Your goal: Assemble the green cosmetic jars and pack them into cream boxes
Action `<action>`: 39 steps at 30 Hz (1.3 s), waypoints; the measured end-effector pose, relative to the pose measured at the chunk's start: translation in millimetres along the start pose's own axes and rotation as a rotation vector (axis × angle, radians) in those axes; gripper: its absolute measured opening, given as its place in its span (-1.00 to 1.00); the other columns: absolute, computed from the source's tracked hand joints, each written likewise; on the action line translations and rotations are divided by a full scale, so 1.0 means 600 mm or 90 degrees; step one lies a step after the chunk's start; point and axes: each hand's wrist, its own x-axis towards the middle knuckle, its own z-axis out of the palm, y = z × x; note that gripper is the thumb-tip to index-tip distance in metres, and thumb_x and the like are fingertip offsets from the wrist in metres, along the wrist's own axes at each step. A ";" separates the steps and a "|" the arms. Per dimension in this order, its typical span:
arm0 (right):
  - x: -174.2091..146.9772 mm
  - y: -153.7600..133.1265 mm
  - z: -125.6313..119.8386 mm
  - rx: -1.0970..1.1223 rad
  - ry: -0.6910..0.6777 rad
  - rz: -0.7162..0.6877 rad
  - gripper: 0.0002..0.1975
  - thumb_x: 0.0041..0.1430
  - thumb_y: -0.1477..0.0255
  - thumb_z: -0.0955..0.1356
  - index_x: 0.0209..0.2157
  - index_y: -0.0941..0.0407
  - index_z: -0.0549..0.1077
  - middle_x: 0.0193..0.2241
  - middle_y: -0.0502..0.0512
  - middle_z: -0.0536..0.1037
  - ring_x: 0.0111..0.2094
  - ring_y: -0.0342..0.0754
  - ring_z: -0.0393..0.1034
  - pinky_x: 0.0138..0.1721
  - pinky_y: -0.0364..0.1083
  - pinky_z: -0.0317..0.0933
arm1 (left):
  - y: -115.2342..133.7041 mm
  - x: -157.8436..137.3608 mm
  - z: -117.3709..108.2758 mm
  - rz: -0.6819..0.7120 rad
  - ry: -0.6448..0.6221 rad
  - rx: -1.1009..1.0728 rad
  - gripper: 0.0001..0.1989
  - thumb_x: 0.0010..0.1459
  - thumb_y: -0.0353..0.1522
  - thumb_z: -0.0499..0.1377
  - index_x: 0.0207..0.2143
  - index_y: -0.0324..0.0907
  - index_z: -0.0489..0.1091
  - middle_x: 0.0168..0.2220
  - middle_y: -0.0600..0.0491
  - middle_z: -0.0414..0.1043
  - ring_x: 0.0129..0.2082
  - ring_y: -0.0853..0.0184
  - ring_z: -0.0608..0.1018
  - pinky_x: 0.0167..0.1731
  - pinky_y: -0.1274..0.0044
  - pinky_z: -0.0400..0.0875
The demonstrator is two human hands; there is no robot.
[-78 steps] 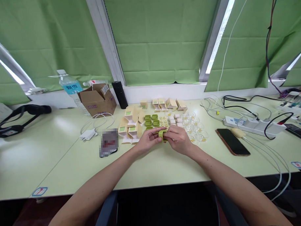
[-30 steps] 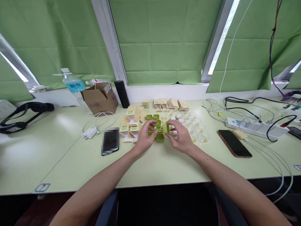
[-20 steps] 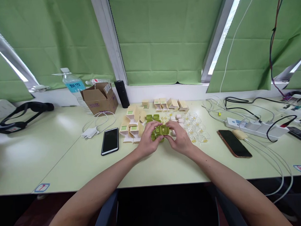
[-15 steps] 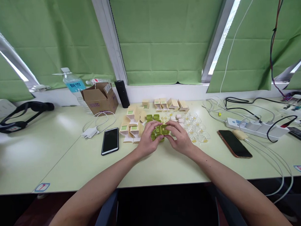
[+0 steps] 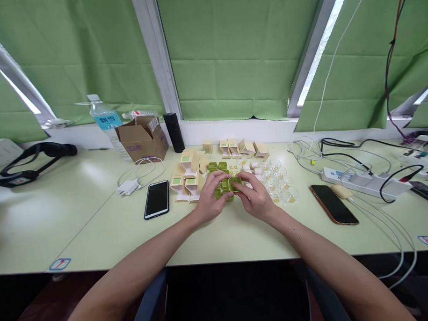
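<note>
One small green box (image 5: pixel 231 182) is held, open side up, between the left hand (image 5: pixel 211 196) and the right hand (image 5: pixel 256 196), at the clock's middle. The left hand pinches one side; the right hand grips the other, with a finger at the open top. More green boxes (image 5: pixel 212 165) sit toward eleven o'clock, white blocks (image 5: pixel 254 165) at two, clear cups (image 5: pixel 290 193) at three, paper boxes (image 5: pixel 190 169) at nine.
</note>
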 end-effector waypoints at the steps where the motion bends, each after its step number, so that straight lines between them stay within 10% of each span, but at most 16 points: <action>1: -0.001 0.000 0.000 -0.001 -0.002 0.003 -0.68 0.36 0.59 0.30 0.08 0.10 0.49 0.02 0.35 0.46 0.07 0.14 0.46 -0.05 0.13 0.56 | 0.000 0.000 0.000 0.002 0.002 0.000 -0.62 0.28 -0.25 0.30 0.13 -0.03 0.41 0.06 -0.09 0.38 0.10 0.12 0.48 0.09 0.27 0.46; 30: -0.001 -0.002 0.004 0.001 0.027 0.044 -0.70 0.37 0.55 0.32 0.08 0.05 0.50 0.00 0.29 0.54 0.08 0.12 0.50 0.01 0.13 0.53 | -0.003 0.002 0.002 -0.043 0.008 -0.046 -0.61 0.25 -0.23 0.33 0.11 -0.03 0.44 0.05 -0.08 0.39 0.08 0.14 0.48 0.07 0.29 0.47; 35: 0.014 -0.003 -0.015 -0.016 0.013 0.053 -0.49 0.31 0.47 0.39 0.26 0.11 0.32 0.12 0.34 0.53 0.17 0.18 0.45 0.10 0.17 0.46 | -0.010 0.005 0.010 -0.090 0.056 -0.165 -0.60 0.24 -0.18 0.33 0.08 -0.05 0.41 0.07 -0.09 0.41 0.13 0.14 0.48 0.14 0.29 0.43; 39: 0.025 0.024 -0.042 -0.104 0.021 0.130 -0.73 0.29 0.48 0.34 0.02 0.09 0.48 -0.10 0.23 0.64 -0.02 0.18 0.51 -0.01 0.17 0.42 | -0.022 0.011 0.013 -0.161 0.120 -0.300 -0.49 0.14 -0.15 0.42 0.04 -0.09 0.33 0.16 -0.12 0.39 0.20 0.16 0.48 0.22 0.27 0.39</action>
